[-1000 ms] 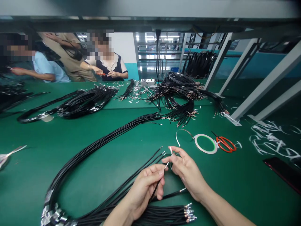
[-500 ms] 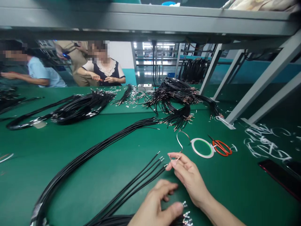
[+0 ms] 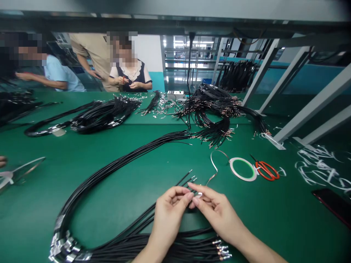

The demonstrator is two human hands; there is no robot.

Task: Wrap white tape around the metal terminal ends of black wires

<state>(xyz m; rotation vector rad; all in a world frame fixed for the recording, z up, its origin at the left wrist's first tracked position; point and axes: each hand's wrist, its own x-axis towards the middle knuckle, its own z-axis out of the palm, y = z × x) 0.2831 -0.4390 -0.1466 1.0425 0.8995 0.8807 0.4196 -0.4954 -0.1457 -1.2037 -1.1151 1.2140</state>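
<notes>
My right hand (image 3: 219, 210) is closed in a pinch on a small piece of white-backed, copper-coloured tape (image 3: 199, 195). Thumb and fingers of my left hand (image 3: 174, 206) are pressed together at the same piece, fingertip to fingertip with the right. Behind them, several black cables (image 3: 189, 176) with bare silver ends reach past my fingers, partly hidden. A tape strip (image 3: 214, 174) curls from the tape roll (image 3: 243, 169) to just behind my right fingers; whether it joins the held piece I cannot tell. Below my wrists lies a cable bundle (image 3: 192, 246) with metal terminals (image 3: 223, 250).
Orange-handled scissors (image 3: 267, 171) lie beside the roll, with a dark phone (image 3: 331, 206) and white strip scraps (image 3: 315, 164) farther right. Cable heaps (image 3: 214, 100) sit at the back. Metal legs (image 3: 312, 106) stand at right. Co-workers (image 3: 130, 75) are across the table; another person's fingers (image 3: 2, 161) show at left.
My left hand has risen from the terminals to meet my right hand, its fingers now pinched at the tape. The view has shifted, showing more of the bundle below.
</notes>
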